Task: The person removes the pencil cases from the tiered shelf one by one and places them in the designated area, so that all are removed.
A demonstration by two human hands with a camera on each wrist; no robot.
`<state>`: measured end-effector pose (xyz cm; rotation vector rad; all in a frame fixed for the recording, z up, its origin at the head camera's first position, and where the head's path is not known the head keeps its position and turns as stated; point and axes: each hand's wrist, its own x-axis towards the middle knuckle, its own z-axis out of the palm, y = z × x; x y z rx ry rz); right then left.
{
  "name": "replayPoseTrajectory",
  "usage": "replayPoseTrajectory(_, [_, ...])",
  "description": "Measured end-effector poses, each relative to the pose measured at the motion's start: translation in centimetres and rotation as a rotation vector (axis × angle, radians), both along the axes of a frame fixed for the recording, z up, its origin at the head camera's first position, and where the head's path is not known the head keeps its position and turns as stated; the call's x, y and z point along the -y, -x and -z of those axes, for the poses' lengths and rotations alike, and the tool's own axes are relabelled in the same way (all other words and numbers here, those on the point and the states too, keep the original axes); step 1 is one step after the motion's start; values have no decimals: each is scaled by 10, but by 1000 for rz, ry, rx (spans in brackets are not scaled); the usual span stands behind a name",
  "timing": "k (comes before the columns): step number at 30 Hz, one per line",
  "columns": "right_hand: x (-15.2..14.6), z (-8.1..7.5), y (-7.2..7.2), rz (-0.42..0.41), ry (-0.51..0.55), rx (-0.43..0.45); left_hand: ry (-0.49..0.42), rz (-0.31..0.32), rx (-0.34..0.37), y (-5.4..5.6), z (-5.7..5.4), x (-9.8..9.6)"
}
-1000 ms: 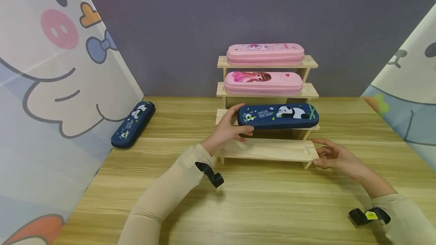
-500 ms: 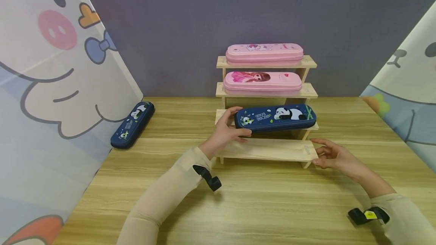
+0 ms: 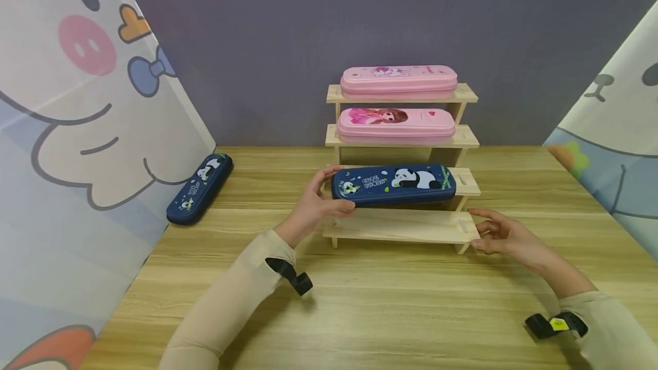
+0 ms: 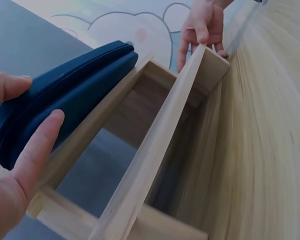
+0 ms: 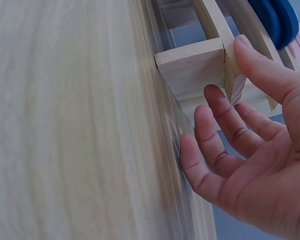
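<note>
At the third step down of a wooden tiered rack [image 3: 396, 226], my left hand [image 3: 313, 207] grips a navy pencil case [image 3: 393, 184] by its left end. Panda pictures and lettering face up on its lid. In the left wrist view, thumb and fingers span the zipped side of the navy case [image 4: 70, 90], which lies along a shelf board. My right hand [image 3: 511, 241] pinches the right end of the lowest board. The right wrist view shows that hand [image 5: 255, 135] with its thumb on the board's edge and the other fingers loosely bent around the end.
Two pink pencil cases, a bunny one [image 3: 400, 81] and a doll one [image 3: 396, 124], lie on the upper two steps. Another navy panda case [image 3: 200, 189] rests at the table's left edge. Printed panels [image 3: 103, 130] flank the wood-grain table [image 3: 411, 307]; a grey wall stands behind.
My left hand has slid the navy pencil case leftward and slightly forward along the third step, baring that board's right end. My right hand has stayed on the rack.
</note>
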<state>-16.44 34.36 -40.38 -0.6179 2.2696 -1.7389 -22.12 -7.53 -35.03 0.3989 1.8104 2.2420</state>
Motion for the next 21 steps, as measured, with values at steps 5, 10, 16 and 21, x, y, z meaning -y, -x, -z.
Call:
replayPoseTrajectory(5, [-2, 0, 0, -7, -16, 8, -33, 2, -19, -7, 0, 20])
replayPoseTrajectory(10, [-3, 0, 0, -6, -24, 8, -22, -21, -36, -12, 0, 39])
replayPoseTrajectory(16, [-2, -1, -1, -7, -27, 11, -8, -58, -39, -19, 0, 60])
replayPoseTrajectory(21, [-3, -1, 0, -14, -32, 11, -7, -94, -74, -25, -1, 77])
